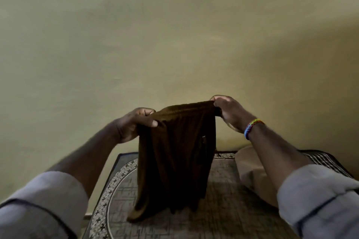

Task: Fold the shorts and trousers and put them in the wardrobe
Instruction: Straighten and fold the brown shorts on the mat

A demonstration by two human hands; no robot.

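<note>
Both hands pinch the waistband of one dark brown garment (176, 153) and hold it up in front of the wall (174, 35). Left hand (134, 124): thumb and fingers closed on the left end of the waistband. Right hand (229, 112): fingers closed on the right end, held slightly higher; a beaded bracelet (252, 127) sits on that wrist.

The garment hangs full length between the hands. Its lower hem touches the patterned table cover (223, 209) near the middle of the tabletop, with one corner trailing toward the left edge. Whether it is shorts or trousers cannot be told from this view.

At the right edge of the tabletop lies a pale beige cloth (250, 169), partly hidden by the right forearm; whether it is folded cannot be told. A striped fabric (326, 161) shows at the far right corner.

Progress, as a judgement:
- The brown garment is spread for alignment; no fold is made in it yet.
- Folding, stacking and carrying remain.
- No wardrobe is in view, so nothing can be confirmed as stored.
</note>
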